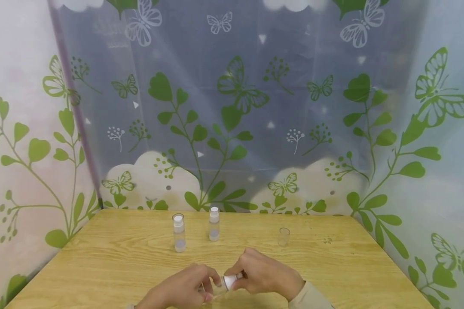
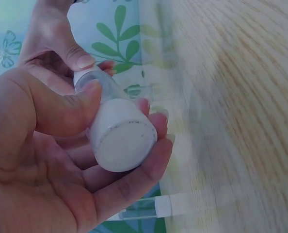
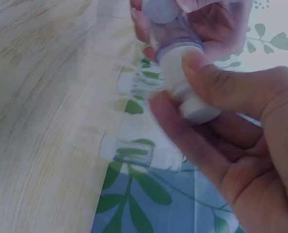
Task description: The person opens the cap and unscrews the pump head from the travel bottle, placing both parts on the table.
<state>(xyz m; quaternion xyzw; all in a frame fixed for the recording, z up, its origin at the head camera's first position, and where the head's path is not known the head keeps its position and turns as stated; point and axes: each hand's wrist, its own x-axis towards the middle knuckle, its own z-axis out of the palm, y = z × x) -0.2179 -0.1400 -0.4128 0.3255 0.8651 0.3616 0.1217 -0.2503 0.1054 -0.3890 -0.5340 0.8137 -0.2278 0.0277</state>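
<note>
A small clear pump bottle (image 2: 126, 145) with a white base lies tilted between both hands, low over the front of the table. My left hand (image 1: 187, 285) grips its lower body, thumb on the clear wall and fingers curled under the white base. At the other end, my right hand (image 1: 267, 274) pinches the white pump top (image 3: 174, 65) between thumb and fingers. The top sits against the bottle's clear rim in the right wrist view. Part of the bottle is hidden behind the left fingers in the head view.
Two similar clear bottles with white tops, one at left (image 1: 179, 236) and one nearer the middle (image 1: 214, 226), stand upright beyond the hands. Farther right is a clear cap (image 1: 284, 237). Patterned curtains (image 1: 232, 128) border the wooden table (image 1: 112, 257) at the back and sides.
</note>
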